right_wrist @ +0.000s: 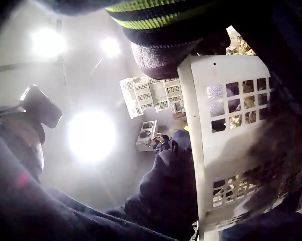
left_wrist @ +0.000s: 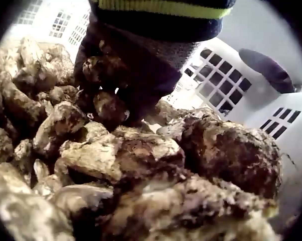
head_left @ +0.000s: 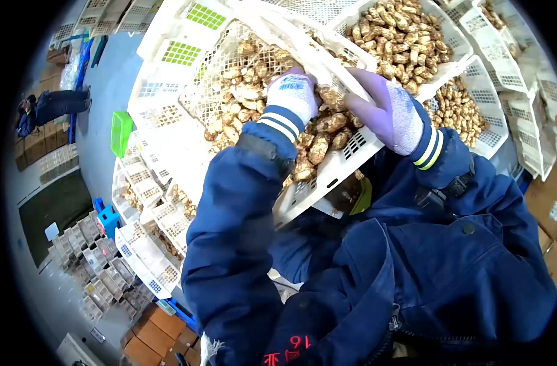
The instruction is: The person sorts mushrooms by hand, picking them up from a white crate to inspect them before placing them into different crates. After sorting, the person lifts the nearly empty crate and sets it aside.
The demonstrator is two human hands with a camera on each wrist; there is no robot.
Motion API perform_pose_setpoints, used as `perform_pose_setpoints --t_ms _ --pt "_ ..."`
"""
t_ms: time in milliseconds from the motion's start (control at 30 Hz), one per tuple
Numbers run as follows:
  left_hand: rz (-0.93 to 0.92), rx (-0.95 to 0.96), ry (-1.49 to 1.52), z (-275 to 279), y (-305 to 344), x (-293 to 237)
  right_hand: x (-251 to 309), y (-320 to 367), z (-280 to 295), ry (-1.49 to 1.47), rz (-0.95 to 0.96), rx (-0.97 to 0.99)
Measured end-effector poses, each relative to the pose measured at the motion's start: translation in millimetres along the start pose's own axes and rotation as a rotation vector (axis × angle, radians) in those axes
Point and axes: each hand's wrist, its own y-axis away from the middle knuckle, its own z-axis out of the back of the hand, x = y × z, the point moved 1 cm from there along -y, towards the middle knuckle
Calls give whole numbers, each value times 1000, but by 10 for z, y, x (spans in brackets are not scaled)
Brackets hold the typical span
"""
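Note:
Purple-and-white gloves cover both hands. My left hand (head_left: 292,96) reaches down among brown, knobbly taro-like tubers (head_left: 319,148) in a tilted white plastic crate (head_left: 346,160). In the left wrist view, dark tubers (left_wrist: 111,106) lie right at that glove (left_wrist: 136,70), whose fingers are in shadow; I cannot tell whether they hold one. On the right, my right hand (head_left: 391,113) grips the crate's rim, its thumb (left_wrist: 266,69) over the inner side. The right wrist view has the crate's slotted outer wall (right_wrist: 231,145) below the glove cuff.
Paler tubers (head_left: 232,113) lie in a larger white crate (head_left: 159,116) at the left. More filled crates hold tubers (head_left: 400,39) at the back and right. A green bin (head_left: 121,133) stands left. Another person (head_left: 59,110) is at the far left near stacked cartons (head_left: 40,143).

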Motion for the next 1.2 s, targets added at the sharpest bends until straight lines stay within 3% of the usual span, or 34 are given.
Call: perform_pose_setpoints --t_ms 100,133,233,333,367,400,467,500,533,567,600,633,733,800,833,867,933,1000,1067,1200 --pt "-10 -94 43 -54 83 31 -55 20 -28 82 53 -36" --pt "-25 -59 62 -61 69 51 -29 13 -54 -1 36 -118" --pt "-114 6 107 -41 -2 141 74 21 -3 33 -19 -48" --pt "-84 92 322 165 92 234 -58 21 -21 45 20 -59" --pt "-21 80 498 269 242 318 -119 22 -34 102 45 -81" --pt "-55 194 785 253 304 540 -134 28 -29 103 59 -91" --pt "-200 -91 1217 230 612 681 -121 33 -41 101 105 -102" --pt "-139 -13 1512 277 814 648 -89 17 -36 -30 -29 -44" --pt "-78 68 1806 343 997 584 -88 20 -41 -3 44 -74" --pt "-31 37 1904 392 1119 539 -169 12 -61 28 106 -98" --pt "-89 39 2109 344 1166 499 -180 1 -81 61 166 -122" --pt "-118 18 2108 338 1218 509 -117 16 -48 -34 36 -58" --pt "-280 51 2233 341 1344 442 -156 18 -76 2 115 -102" --pt "-231 -41 2208 386 1490 347 -228 -33 -112 3 132 -129" --pt "-200 -26 2250 350 1531 348 -230 -48 -136 35 190 -205" --pt "-368 123 2451 294 1579 339 -230 -47 -144 66 246 -278" --pt "-20 -171 2245 406 1816 79 -44 35 -92 232 393 -363" --pt "-79 -154 2288 325 1944 53 93 100 -116 261 515 -364" --pt "-60 -218 2283 284 2043 -64 424 264 -210 101 523 -226" --pt "-14 -189 2400 200 2147 -213 722 364 -504 166 603 -43"
